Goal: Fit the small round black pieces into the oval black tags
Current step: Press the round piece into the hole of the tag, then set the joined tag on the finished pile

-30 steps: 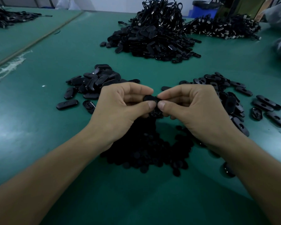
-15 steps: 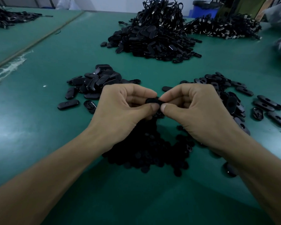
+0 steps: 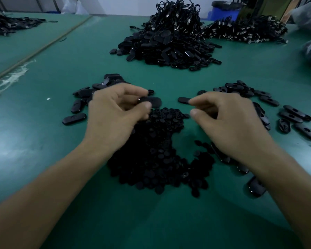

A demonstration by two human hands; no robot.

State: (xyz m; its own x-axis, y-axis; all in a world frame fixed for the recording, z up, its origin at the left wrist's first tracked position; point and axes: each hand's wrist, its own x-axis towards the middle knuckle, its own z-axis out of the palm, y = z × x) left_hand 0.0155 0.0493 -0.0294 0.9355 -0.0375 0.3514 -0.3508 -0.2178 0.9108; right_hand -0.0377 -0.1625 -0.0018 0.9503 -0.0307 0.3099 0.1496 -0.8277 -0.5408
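Observation:
My left hand (image 3: pixel 115 114) pinches an oval black tag (image 3: pixel 152 101) between thumb and fingers, above the heap of small round black pieces (image 3: pixel 158 151). My right hand (image 3: pixel 228 123) hovers to the right of it with thumb and forefinger apart and nothing between them. A single oval tag (image 3: pixel 183 100) lies on the mat just beyond my right forefinger. Behind my left hand sits a pile of oval tags (image 3: pixel 97 90); another pile of oval tags with slots (image 3: pixel 244 90) spreads behind and right of my right hand.
A green mat (image 3: pixel 43 141) covers the table. A big heap of tags with cords (image 3: pixel 169 42) stands at the back centre, another heap (image 3: pixel 244 31) at the back right, a smaller one (image 3: pixel 9 24) far left. A blue bin (image 3: pixel 223 11) stands behind.
My hands, which were together pinching one tag, have separated. The left hand keeps the tag and has shifted left; the right hand has let go and moved right.

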